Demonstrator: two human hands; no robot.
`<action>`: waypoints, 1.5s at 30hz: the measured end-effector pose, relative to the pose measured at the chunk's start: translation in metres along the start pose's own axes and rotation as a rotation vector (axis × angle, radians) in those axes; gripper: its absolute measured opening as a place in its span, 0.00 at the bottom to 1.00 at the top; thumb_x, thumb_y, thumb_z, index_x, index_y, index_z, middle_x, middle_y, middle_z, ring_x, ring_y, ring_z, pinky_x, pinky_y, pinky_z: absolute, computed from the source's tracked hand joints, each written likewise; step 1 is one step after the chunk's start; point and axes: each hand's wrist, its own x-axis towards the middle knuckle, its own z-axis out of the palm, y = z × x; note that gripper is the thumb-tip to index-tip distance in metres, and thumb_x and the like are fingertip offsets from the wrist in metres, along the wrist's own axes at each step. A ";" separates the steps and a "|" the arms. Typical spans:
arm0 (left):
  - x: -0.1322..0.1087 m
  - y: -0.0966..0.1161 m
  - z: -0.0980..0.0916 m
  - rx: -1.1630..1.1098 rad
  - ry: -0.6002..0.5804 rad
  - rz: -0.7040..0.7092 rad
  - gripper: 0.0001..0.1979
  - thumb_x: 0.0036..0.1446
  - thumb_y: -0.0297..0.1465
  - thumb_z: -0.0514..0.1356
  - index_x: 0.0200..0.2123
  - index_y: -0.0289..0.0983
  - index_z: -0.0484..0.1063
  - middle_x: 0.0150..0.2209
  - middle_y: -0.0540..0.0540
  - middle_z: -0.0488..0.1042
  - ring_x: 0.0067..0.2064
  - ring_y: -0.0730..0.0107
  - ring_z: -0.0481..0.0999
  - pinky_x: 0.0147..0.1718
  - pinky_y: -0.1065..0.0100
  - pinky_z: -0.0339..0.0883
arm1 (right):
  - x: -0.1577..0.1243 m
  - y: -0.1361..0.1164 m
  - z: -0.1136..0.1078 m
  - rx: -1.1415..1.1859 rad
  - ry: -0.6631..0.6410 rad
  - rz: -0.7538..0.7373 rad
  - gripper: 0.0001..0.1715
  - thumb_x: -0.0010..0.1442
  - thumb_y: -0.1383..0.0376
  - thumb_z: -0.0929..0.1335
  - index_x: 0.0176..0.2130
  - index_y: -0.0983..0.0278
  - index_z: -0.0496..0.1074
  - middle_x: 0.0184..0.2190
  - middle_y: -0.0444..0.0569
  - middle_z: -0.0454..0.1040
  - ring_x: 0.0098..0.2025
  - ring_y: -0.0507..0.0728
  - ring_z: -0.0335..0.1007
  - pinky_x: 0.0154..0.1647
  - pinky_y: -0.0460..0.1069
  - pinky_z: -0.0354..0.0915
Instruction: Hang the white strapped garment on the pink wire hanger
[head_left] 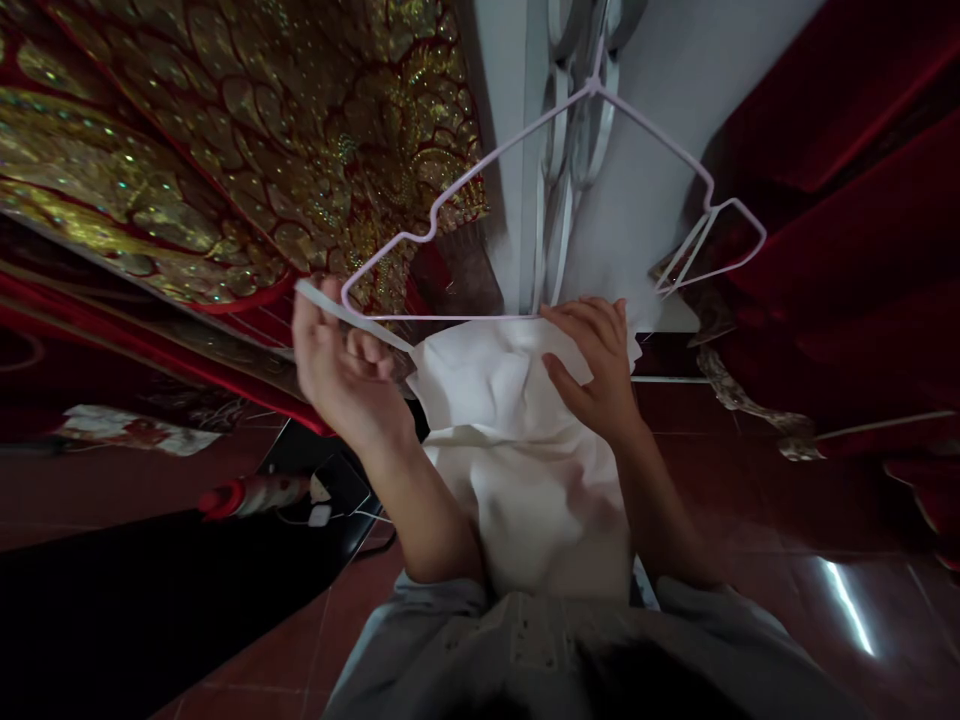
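Note:
A pale pink hanger (pixel 510 142) hangs in front of me. Below its bottom bar a white garment (pixel 491 385) drapes down toward my body. A thin white strap (pixel 375 331) runs from the garment's upper left corner to my left hand (pixel 341 365), whose curled fingers grip it beside the hanger's left end. My right hand (pixel 596 370) rests on the garment's upper right part, its fingertips at the bottom bar, fingers stretched out and thumb apart. Another white strap (pixel 690 250) is looped over the hanger's right notch.
Gold sequined red garments (pixel 247 130) hang at the left, dark red cloth (pixel 862 230) at the right. Silver metal loops (pixel 559 150) hang behind the hanger. A black surface (pixel 187 590) at lower left bears a red-capped bottle (pixel 255 495) and a white charger (pixel 319 515). The floor (pixel 757 510) is red tile.

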 end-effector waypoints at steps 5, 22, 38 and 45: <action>-0.021 -0.018 0.013 -0.028 -0.135 -0.122 0.10 0.63 0.31 0.77 0.48 0.43 0.88 0.45 0.43 0.89 0.23 0.82 0.63 0.19 0.77 0.53 | 0.000 -0.006 0.003 0.000 0.055 -0.015 0.25 0.74 0.59 0.68 0.67 0.50 0.75 0.60 0.50 0.80 0.69 0.66 0.72 0.83 0.76 0.51; -0.019 -0.020 0.021 -0.077 -0.221 -0.226 0.15 0.56 0.39 0.81 0.41 0.37 0.87 0.32 0.48 0.82 0.20 0.84 0.57 0.18 0.77 0.52 | 0.045 0.029 -0.084 0.347 0.294 0.465 0.13 0.59 0.68 0.71 0.42 0.64 0.84 0.34 0.46 0.82 0.26 0.46 0.59 0.29 0.46 0.55; -0.019 -0.014 0.023 0.132 -0.176 -0.065 0.18 0.66 0.48 0.74 0.37 0.44 0.74 0.35 0.47 0.88 0.21 0.72 0.66 0.22 0.67 0.56 | 0.049 0.025 -0.073 0.591 0.247 0.527 0.08 0.54 0.69 0.70 0.35 0.60 0.79 0.23 0.38 0.68 0.20 0.45 0.52 0.20 0.44 0.44; -0.018 -0.014 0.023 0.151 -0.154 -0.034 0.17 0.69 0.46 0.72 0.36 0.43 0.73 0.34 0.47 0.87 0.20 0.73 0.58 0.22 0.66 0.52 | 0.044 0.031 -0.078 0.644 0.345 0.513 0.11 0.51 0.69 0.72 0.37 0.59 0.75 0.28 0.42 0.78 0.18 0.46 0.49 0.19 0.47 0.39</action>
